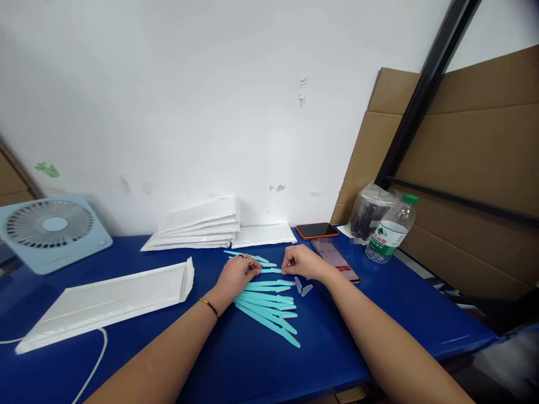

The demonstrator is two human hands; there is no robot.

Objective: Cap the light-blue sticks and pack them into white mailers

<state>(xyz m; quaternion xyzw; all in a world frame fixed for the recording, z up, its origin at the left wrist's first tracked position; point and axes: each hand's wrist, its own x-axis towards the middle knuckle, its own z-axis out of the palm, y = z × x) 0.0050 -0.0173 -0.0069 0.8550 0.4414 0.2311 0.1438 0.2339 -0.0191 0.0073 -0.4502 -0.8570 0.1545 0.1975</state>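
Scuffed white wall rose beyond the fingers, and a blue tabletop spread beneath them. The left hand had its thumb and fingertips drawn together on the left end of a slim turquoise strip; the right hand pinched the opposite end, its fingers likewise nearly closed. That strip ran between the two sets of fingertips; whether it touched the table could not be told. More turquoise strips fanned out on the near side of the fingers, and a few lay just beyond the left fingertips. Small translucent pieces rested just nearer than the right fingers. To the right of those fingers lay a phone with a lit screen, then, well apart, a water bottle. Beyond the left fingers sat stacked white packets; far to their left stood a pale blue fan.
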